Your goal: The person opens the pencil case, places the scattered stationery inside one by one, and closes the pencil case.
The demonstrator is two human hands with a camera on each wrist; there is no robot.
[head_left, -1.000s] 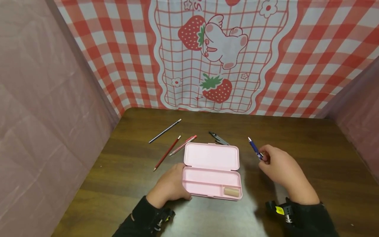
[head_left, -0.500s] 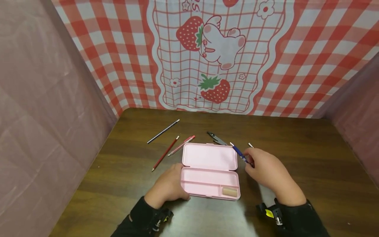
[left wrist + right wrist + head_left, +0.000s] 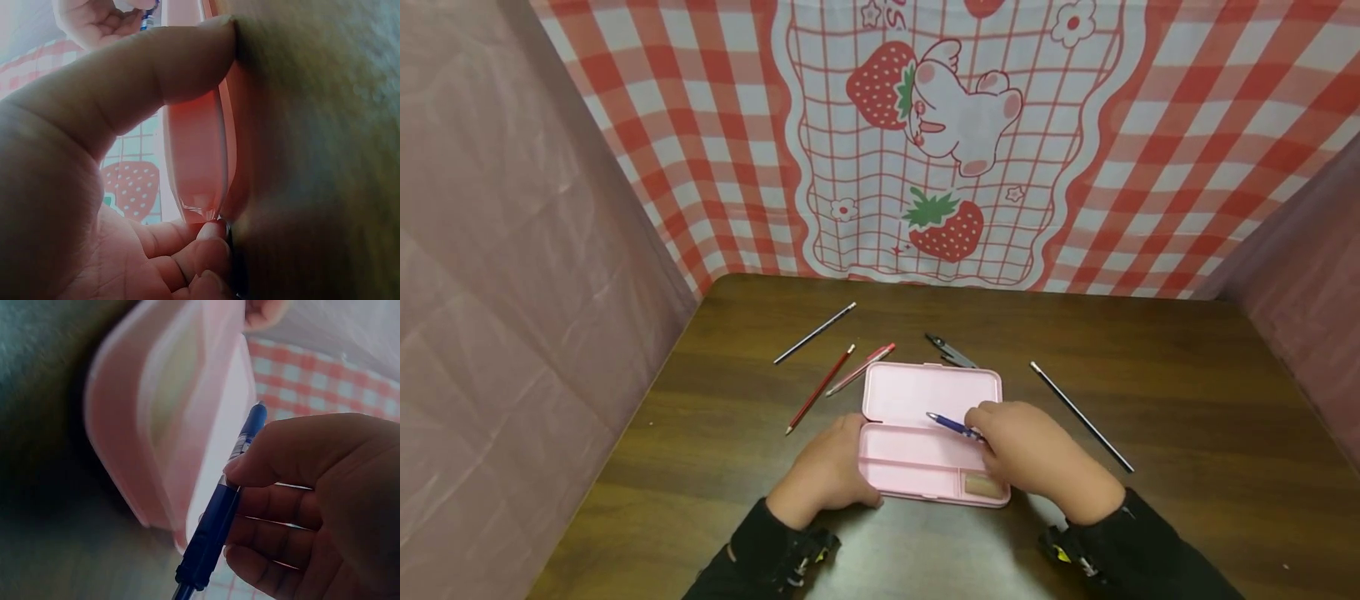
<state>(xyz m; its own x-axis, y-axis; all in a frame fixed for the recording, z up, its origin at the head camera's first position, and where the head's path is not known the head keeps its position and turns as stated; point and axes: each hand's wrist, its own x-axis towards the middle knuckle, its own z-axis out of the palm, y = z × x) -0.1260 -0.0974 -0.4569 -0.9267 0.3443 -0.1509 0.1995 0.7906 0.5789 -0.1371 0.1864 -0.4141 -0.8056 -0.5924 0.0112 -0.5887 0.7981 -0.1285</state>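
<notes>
A pink pencil case [image 3: 917, 392] lies opened flat on the table, its lid folded back. My left hand [image 3: 823, 467] grips its left end; in the left wrist view the thumb and fingers span the case's end wall [image 3: 197, 156]. Above the case, my right hand [image 3: 1037, 458] pinches a blue pen [image 3: 952, 424] between thumb and fingers, tip toward the left. The right wrist view shows the pen [image 3: 209, 528] slanting close beside the case's wall. A tan block [image 3: 981, 485] sits in the small front-right compartment, partly covered by the right hand.
Left of the case lie a dark pencil [image 3: 814, 333], a red pencil [image 3: 820, 390] and a red-and-white pen [image 3: 861, 369]. A grey compass [image 3: 951, 351] touches the lid's back edge in view. Another dark pencil [image 3: 1081, 416] lies on the right. A checked cloth [image 3: 722, 167] hangs behind the table.
My right hand has carried the blue pen leftward from the table's right side to over the case, uncovering the dark pencil on the right. The left hand keeps its grip.
</notes>
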